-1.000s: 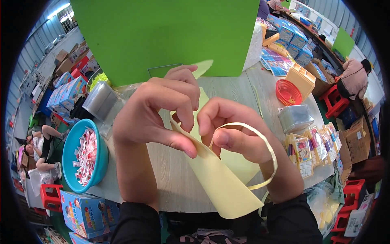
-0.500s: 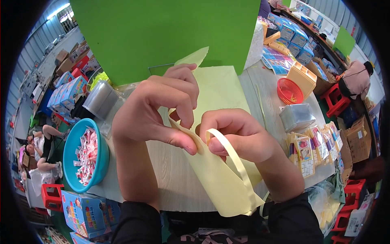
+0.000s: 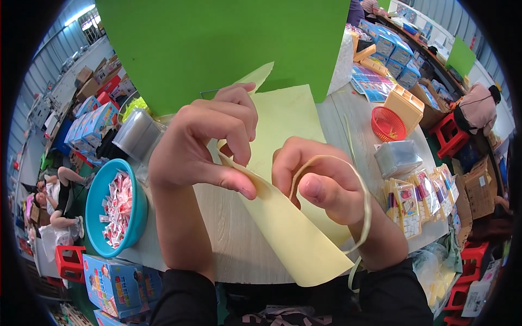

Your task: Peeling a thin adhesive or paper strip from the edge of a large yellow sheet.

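Note:
A pale yellow, paper-like sheet [image 3: 293, 233] hangs over the table, its near part curling down toward me. My left hand [image 3: 209, 138] pinches the sheet's upper edge between thumb and fingers. Right beside it, my right hand [image 3: 331, 185] is loosely closed, fingers curled around a thin pale yellow strip [image 3: 365, 204]. That strip loops over the right thumb and runs down past the wrist toward the sheet's lower corner. The fingers' grip on it is partly hidden. Behind both hands lies a flat yellow area [image 3: 288, 114]; whether it joins the held sheet I cannot tell.
A green panel [image 3: 228, 43] stands at the table's far edge. On the left is a turquoise basin [image 3: 142, 217] of small packets. At right are a red basket [image 3: 388, 124], a clear box [image 3: 398, 157] and packaged sets [image 3: 408, 206]. Blue cartons [image 3: 111, 282] stand lower left.
My right thumb has lifted away from the index finger, and the strip now loops wider, out over the thumb and wrist. The left hand has shifted slightly left with the sheet.

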The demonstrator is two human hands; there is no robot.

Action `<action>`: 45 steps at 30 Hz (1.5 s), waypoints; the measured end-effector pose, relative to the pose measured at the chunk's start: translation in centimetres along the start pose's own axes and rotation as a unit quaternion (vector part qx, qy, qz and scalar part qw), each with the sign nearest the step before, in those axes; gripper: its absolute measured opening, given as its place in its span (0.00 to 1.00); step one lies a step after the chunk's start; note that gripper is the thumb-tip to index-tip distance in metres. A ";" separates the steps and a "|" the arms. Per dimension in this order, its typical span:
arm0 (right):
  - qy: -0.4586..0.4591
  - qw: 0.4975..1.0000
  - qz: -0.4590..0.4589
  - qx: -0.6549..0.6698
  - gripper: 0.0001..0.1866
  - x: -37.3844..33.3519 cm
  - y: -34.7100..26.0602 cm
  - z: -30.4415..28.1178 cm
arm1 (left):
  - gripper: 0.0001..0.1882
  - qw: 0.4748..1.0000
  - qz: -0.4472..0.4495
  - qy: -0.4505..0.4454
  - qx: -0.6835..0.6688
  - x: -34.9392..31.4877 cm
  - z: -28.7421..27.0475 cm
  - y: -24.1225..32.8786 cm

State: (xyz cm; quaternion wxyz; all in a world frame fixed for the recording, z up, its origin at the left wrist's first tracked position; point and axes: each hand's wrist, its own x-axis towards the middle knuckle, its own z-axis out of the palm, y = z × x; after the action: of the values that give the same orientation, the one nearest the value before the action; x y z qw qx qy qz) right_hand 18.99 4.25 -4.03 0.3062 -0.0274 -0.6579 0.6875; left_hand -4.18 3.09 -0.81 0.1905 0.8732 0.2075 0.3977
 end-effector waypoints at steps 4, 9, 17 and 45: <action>-0.077 0.995 0.065 -0.027 0.16 0.0 -1.0 -0.5 | 0.23 1.000 0.001 0.004 0.004 -0.2 -0.2 -0.1; -0.035 0.992 0.066 0.099 0.13 -0.3 -0.3 0.1 | 0.23 1.000 -0.007 -0.002 0.009 -0.1 0.0 0.0; -0.016 0.992 0.094 0.077 0.11 0.5 -0.3 -0.8 | 0.22 0.999 -0.016 0.002 0.037 -0.1 -0.5 -1.0; -0.049 0.994 0.041 0.091 0.12 0.2 1.1 -1.9 | 0.11 0.999 -0.018 0.032 0.013 -0.8 -0.4 -1.5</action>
State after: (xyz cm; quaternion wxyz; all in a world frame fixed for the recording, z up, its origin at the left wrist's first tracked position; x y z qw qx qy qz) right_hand 19.24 6.06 -5.18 0.2460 0.0073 -0.6051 0.7571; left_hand -5.29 4.01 -1.86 0.1791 0.8588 0.2342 0.4190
